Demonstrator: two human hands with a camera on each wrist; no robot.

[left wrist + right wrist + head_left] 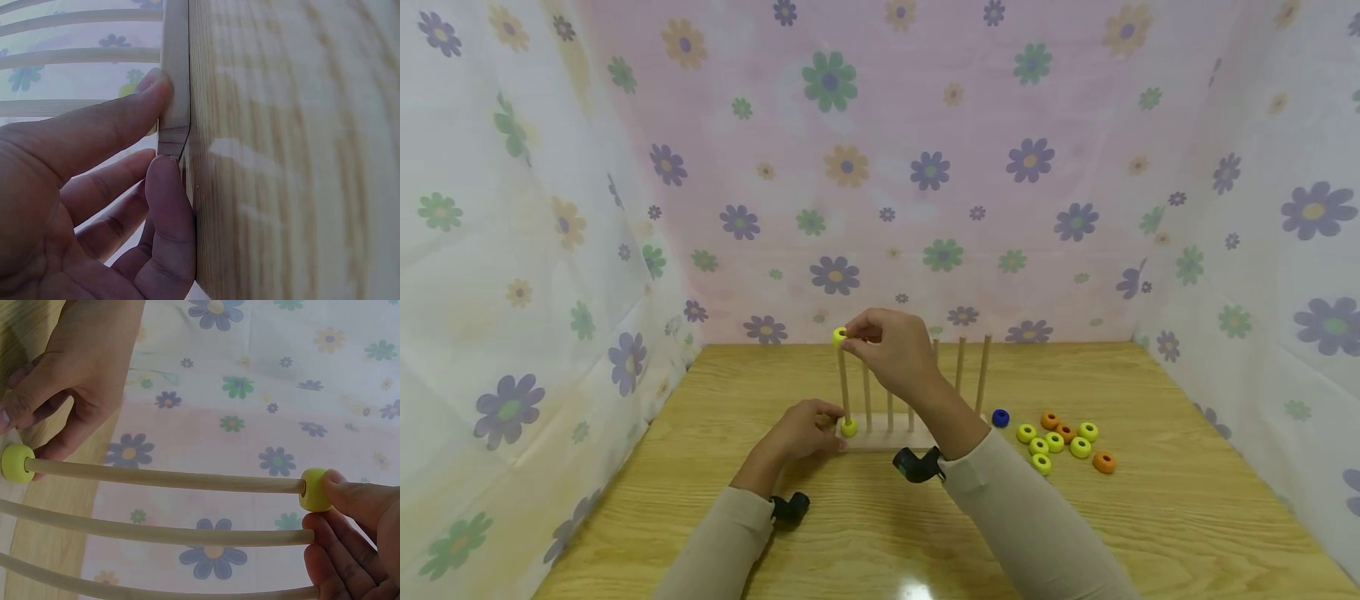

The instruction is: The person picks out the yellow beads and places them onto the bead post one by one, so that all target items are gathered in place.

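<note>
A wooden peg stand has a flat base (880, 438) and a row of upright pegs. My right hand (897, 348) pinches a yellow bead (315, 490) at the top end of the leftmost peg (169, 477); the tip of that peg is in the bead's hole. Another yellow bead (848, 427) sits at the foot of the same peg. At the base's left end, my left hand (799, 431) grips it. In the left wrist view the thumb lies on the base's upper face and a finger presses its end. My right hand and forearm partly hide the middle pegs in the head view.
Right of the stand, a dark blue bead (1001, 417) lies on the wooden table (760, 379). Beyond it are several loose yellow beads (1055, 442) and 3 orange beads, one orange bead (1104, 462) nearest the front. Flowered cloth (880, 250) encloses the back and sides.
</note>
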